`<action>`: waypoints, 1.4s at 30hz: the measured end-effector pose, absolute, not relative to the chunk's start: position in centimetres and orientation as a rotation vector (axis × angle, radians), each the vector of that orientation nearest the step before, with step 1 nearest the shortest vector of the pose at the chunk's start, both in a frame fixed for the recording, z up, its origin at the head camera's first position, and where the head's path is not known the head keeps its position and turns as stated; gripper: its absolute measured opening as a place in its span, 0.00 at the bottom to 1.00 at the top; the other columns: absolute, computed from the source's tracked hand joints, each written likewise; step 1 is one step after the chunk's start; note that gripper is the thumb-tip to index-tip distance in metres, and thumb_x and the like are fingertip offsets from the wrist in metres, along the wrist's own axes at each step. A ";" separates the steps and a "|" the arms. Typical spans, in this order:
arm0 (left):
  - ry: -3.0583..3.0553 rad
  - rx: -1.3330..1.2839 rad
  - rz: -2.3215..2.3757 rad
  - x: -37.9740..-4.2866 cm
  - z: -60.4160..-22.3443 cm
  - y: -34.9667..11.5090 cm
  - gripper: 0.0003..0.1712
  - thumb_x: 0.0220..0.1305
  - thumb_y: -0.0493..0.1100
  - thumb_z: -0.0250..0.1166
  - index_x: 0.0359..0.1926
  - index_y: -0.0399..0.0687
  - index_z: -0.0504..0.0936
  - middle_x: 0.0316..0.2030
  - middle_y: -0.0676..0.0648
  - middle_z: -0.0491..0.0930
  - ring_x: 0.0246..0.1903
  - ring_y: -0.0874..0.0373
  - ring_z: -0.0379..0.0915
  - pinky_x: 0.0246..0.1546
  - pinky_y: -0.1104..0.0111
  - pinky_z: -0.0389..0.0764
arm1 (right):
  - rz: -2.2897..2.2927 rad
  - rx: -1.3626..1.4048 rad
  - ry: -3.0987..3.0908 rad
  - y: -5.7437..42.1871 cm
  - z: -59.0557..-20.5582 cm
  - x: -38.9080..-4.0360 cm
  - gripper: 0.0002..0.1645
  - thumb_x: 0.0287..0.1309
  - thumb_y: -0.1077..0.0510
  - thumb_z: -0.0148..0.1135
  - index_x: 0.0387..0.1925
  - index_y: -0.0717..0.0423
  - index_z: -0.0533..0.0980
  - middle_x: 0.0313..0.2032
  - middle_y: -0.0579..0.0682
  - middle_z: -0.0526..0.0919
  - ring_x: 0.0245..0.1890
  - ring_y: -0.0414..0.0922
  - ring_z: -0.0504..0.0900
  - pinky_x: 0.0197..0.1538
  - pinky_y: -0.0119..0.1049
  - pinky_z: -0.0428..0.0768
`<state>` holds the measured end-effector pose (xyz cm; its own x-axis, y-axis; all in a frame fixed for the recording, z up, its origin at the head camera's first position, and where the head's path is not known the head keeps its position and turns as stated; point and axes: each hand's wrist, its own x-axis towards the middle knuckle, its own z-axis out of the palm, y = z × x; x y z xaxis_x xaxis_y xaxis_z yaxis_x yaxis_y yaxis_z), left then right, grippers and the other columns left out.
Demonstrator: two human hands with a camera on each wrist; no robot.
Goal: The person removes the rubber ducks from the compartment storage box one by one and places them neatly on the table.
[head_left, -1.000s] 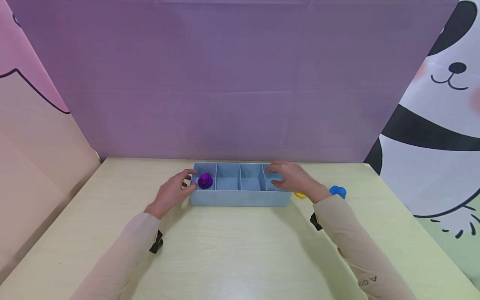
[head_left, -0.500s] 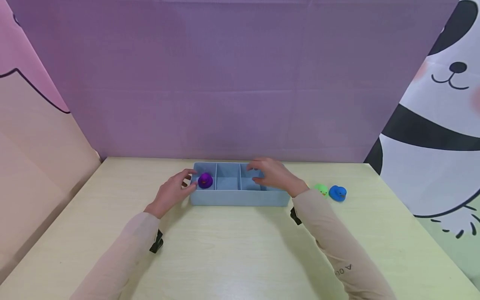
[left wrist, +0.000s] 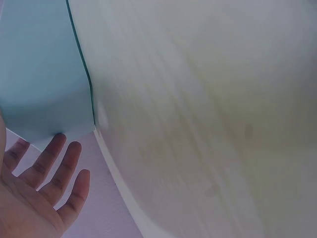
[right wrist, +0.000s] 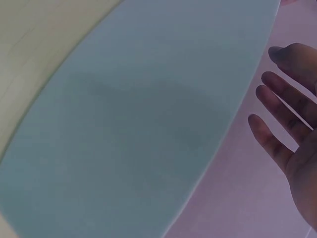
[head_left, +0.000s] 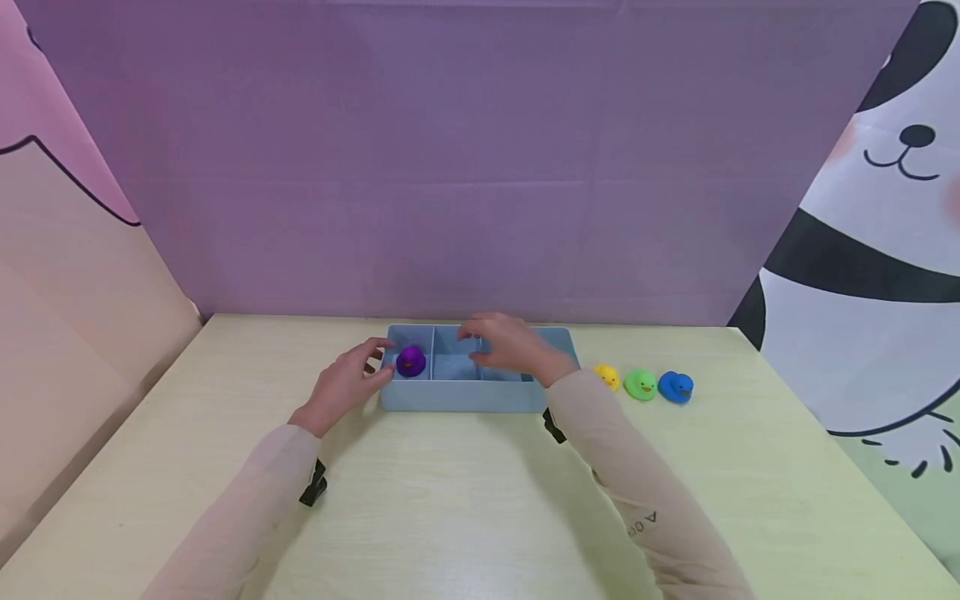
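Observation:
A blue-grey divided box stands on the table toward its back edge. In its leftmost compartment sits a purple rubber duck. My left hand is at the box's left end, fingers spread and fingertips right at the wall; the left wrist view shows its fingers against that end. Above the middle compartments hovers my right hand, fingers loosely bent with nothing between them. In the right wrist view its fingers lie beside the box's long wall. My right hand and forearm hide part of the right compartments.
To the right of the box, a yellow duck, a green duck and a blue duck stand in a row on the table. A purple backdrop rises behind the table's back edge.
My right hand has moved left over the box, from its rightmost compartment to the middle ones, uncovering the yellow and green ducks. My left hand and the purple duck stay where they were.

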<state>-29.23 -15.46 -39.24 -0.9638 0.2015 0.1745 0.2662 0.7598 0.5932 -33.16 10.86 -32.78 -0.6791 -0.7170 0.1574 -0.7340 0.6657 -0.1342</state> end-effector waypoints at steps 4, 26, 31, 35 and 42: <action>-2.852 -0.385 -0.994 -29.2 -39.2 -15.5 0.26 0.61 0.53 0.53 0.60 0.55 0.67 0.53 0.43 0.74 0.45 0.51 0.75 0.44 0.52 0.76 | 0.318 1.221 -2.795 9.7 -32.9 -33.4 0.18 0.53 0.58 0.62 0.47 0.53 0.76 0.47 0.49 0.79 0.47 0.45 0.76 0.51 0.41 0.76; -2.860 -0.365 -0.991 -29.2 -39.2 -15.6 0.26 0.61 0.53 0.54 0.60 0.56 0.67 0.51 0.45 0.75 0.44 0.52 0.76 0.42 0.55 0.77 | 0.258 1.157 -2.832 3.9 -34.1 -33.8 0.18 0.52 0.56 0.64 0.47 0.50 0.77 0.48 0.45 0.79 0.49 0.43 0.75 0.51 0.39 0.76; -2.861 -0.360 -0.995 -29.2 -39.2 -15.5 0.25 0.61 0.53 0.54 0.60 0.56 0.67 0.51 0.45 0.75 0.43 0.52 0.76 0.41 0.56 0.77 | 0.210 1.121 -2.819 3.3 -34.4 -33.9 0.17 0.52 0.55 0.63 0.46 0.49 0.78 0.47 0.44 0.80 0.49 0.43 0.76 0.49 0.39 0.77; -2.863 -0.355 -0.994 -29.2 -39.2 -15.5 0.25 0.62 0.52 0.54 0.60 0.56 0.66 0.51 0.45 0.75 0.43 0.52 0.76 0.41 0.56 0.77 | 0.198 1.103 -2.834 2.8 -34.5 -34.1 0.17 0.52 0.55 0.63 0.46 0.49 0.78 0.47 0.44 0.80 0.48 0.43 0.75 0.48 0.38 0.77; -2.863 -0.355 -1.001 -29.2 -39.2 -15.5 0.26 0.62 0.52 0.54 0.60 0.56 0.66 0.51 0.45 0.75 0.44 0.52 0.76 0.42 0.54 0.77 | 0.161 1.080 -2.858 2.3 -35.0 -34.4 0.17 0.52 0.54 0.64 0.46 0.48 0.77 0.47 0.44 0.80 0.48 0.42 0.76 0.46 0.36 0.78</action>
<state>-29.17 -15.50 -39.19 -0.9690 0.1889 0.1589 0.2468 0.7586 0.6030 -34.43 2.26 -35.04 -0.7479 -0.6540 0.1137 -0.6626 0.7457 -0.0695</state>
